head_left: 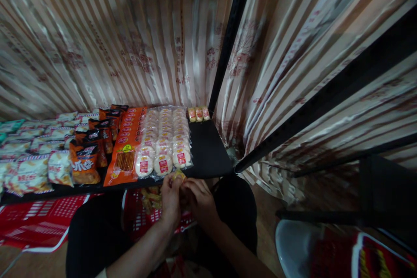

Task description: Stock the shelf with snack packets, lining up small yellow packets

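- Clock directions run from the hands, with 12 straight ahead.
- The left hand (171, 193) pinches a small yellow packet (179, 175) at the shelf's front edge, in the middle of the clock.
- The right hand (202, 200) is close against the left, its bent fingers at the packet's near right side; whether they grip it, I cannot tell.
- Just past 12 o'clock, at the back of the black shelf (210, 152), three small packets (199, 114) stand side by side in one row.
- From that row to the front edge, at 1 o'clock, the shelf's black surface shows, so this column looks barely begun, with most of its depth left.
- Between 7 and 8 o'clock, below the shelf, a red basket (132, 212) holds more yellowish packs (150, 200); they seem to be the same kind, but the dimness leaves that unsure.
- The other columns look done: round white crackers (163, 164) at 11 o'clock, a flat orange pack (125, 152) at 10, brown-and-orange bags (85, 163) between 9 and 10, white bags (31, 171) at 9, all reaching near the front.
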### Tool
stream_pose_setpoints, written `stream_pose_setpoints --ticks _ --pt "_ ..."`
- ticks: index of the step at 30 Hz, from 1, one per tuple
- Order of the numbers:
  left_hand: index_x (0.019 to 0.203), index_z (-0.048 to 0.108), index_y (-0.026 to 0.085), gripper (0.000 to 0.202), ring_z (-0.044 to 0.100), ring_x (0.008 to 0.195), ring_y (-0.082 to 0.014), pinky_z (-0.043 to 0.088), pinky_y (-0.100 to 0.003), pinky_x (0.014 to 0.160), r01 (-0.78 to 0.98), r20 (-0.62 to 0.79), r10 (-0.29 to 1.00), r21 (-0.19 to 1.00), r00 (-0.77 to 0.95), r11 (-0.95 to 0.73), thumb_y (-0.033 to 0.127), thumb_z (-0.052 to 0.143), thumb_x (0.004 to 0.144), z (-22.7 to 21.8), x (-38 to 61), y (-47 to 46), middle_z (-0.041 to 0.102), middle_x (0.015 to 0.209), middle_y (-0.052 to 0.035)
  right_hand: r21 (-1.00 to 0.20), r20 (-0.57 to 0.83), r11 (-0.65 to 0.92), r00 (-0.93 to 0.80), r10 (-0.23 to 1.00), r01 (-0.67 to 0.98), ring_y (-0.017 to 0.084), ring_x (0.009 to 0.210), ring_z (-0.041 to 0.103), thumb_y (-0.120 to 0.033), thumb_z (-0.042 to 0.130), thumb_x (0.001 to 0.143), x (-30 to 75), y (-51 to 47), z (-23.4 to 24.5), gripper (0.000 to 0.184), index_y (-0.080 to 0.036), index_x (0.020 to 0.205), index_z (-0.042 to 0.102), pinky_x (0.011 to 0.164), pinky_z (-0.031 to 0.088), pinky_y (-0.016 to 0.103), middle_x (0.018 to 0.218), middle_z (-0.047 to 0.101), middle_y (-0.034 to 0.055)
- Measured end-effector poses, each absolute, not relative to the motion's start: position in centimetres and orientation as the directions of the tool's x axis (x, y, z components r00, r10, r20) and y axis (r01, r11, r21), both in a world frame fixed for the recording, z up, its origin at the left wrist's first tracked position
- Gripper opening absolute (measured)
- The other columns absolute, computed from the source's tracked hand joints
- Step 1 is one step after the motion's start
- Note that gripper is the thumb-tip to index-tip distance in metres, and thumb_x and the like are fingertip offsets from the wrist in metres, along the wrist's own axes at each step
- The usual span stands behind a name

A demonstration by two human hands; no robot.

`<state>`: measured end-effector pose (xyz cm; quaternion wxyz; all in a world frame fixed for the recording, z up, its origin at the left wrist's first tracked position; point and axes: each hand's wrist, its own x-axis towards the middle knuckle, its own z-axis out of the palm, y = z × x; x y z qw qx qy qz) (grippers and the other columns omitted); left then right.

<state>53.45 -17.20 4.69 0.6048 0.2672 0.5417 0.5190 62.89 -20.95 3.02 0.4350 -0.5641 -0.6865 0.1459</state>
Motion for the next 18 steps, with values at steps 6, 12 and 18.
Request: stream_pose_setpoints --ticks 6,12,18 --pt "0.087 0.057 0.016 0.033 0.056 0.061 -0.0111 0.043 -0.023 0.059 -0.356 -0.409 0.902 0.870 -0.140 0.340 0.035 0.067 0.062 4.8 53.7 -17.0 0.061 0.071 0.0019 -0.678 0.464 0.307 0.065 0.883 0.668 0.017 0.092 0.056 -0.018 0.041 0.092 63.6 -20.2 2.4 0.020 -0.022 0.096 0.061 0.083 0.047 0.032 0.099 0.063 0.0051" --pt "0.086 0.057 0.018 0.032 0.055 0.058 -0.0103 0.043 -0.022 0.057 -0.356 -0.363 0.928 0.881 -0.085 0.312 0.041 0.067 0.065 4.7 53.8 -16.4 0.058 0.068 0.0044 -0.654 0.466 0.268 0.097 0.880 0.707 0.021 0.097 0.056 -0.025 0.054 0.086 64.6 -19.7 1.6 0.018 -0.022 0.102 0.059 0.086 0.048 0.036 0.105 0.062 0.0074" --pt "0.085 0.058 0.016 0.036 0.058 0.065 -0.0131 0.046 -0.025 0.062 -0.314 -0.330 0.942 0.902 -0.062 0.295 0.043 0.069 0.063 5.1 54.5 -14.6 0.062 0.074 -0.0002 -0.622 0.451 0.262 0.063 0.891 0.737 0.023 0.098 0.055 -0.030 0.061 0.081 65.4 -19.0 1.2 0.034 -0.020 0.112 0.053 0.087 0.048 0.038 0.108 0.061 0.0086"
